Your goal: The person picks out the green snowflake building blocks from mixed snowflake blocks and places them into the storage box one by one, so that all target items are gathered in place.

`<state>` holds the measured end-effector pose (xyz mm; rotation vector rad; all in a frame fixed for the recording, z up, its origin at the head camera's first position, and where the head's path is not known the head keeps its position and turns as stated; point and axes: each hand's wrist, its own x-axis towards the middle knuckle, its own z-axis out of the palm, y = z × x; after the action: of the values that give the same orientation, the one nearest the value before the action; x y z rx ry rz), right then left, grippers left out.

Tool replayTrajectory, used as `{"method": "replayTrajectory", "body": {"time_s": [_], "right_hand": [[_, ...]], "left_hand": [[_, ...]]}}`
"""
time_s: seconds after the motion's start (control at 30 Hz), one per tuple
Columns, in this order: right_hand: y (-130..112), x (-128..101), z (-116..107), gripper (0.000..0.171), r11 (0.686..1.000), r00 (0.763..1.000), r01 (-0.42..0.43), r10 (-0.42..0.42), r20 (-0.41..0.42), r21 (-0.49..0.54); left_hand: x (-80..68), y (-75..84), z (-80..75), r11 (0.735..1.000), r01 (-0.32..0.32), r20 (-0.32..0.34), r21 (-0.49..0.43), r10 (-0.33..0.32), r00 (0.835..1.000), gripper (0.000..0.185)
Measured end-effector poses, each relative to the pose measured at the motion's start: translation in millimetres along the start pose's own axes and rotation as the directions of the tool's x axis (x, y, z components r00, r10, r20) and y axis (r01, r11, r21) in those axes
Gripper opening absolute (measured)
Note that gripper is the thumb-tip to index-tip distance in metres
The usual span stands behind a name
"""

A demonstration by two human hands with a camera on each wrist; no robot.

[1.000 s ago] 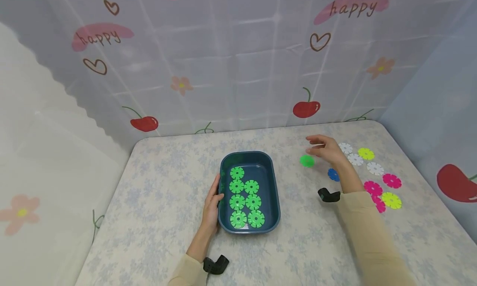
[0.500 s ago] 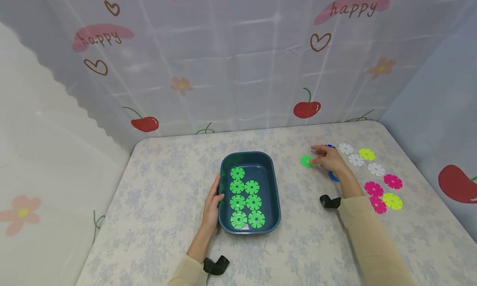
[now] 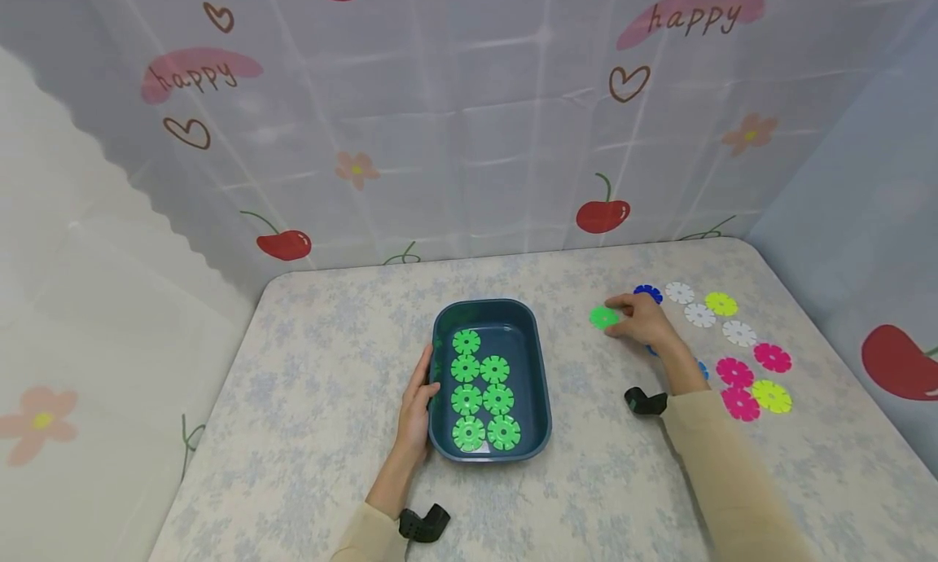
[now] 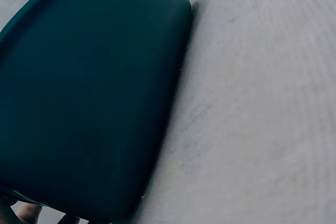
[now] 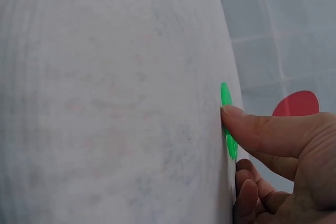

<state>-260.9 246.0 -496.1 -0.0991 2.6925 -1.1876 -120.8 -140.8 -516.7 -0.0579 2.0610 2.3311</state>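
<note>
On the tablecloth stands a dark blue-green rectangular tray [image 3: 544, 366] with several green notched plastic discs [image 3: 494, 370] lying inside, in two columns at its left. My left hand [image 3: 414, 411] holds the tray's left side, thumb at the rim and fingers along the outer wall. The tray's outer wall [image 4: 100, 87] fills most of the left wrist view. Right of the tray, my right hand [image 3: 641, 322] pinches one more green disc [image 3: 603, 317] between thumb and index finger. The right wrist view has this disc [image 5: 226, 95] edge-on against the cloth, the thumb [image 5: 262, 129] on it.
Loose discs lie around and beyond the right hand: blue [image 3: 648, 292], white [image 3: 699, 315], yellow [image 3: 721, 304] and pink [image 3: 735, 372]. My right forearm partly covers some blue ones. A printed curtain [image 3: 469, 138] rises behind the table's back edge.
My right hand has come down and toward me onto the green disc, its thumb and finger closing at the disc's edges. The left hand and tray have stayed in place.
</note>
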Motion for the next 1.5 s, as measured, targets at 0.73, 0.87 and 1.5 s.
{"method": "replayTrajectory", "body": {"time_s": [0.73, 0.87, 1.5], "right_hand": [[-11.9, 0.9, -4.1, 0.038, 0.996, 0.999, -0.022, 0.020, -0.030, -0.082], [-11.3, 0.9, -8.8, 0.031, 0.999, 0.999, -0.042, 0.042, -0.006, 0.005], [-31.0, 1.4, -16.3, 0.033, 0.983, 1.000, -0.025, 0.024, 0.009, 0.182]], "left_hand": [[0.5, -0.5, 0.2, 1.000, -0.005, 0.011, -0.013, 0.005, 1.000, 0.063], [0.1, -0.1, 0.6, 1.000, -0.001, 0.009, -0.012, 0.001, 1.000, 0.063], [-0.4, -0.3, -0.4, 1.000, -0.001, 0.014, -0.023, 0.002, 1.000, 0.063]]}}
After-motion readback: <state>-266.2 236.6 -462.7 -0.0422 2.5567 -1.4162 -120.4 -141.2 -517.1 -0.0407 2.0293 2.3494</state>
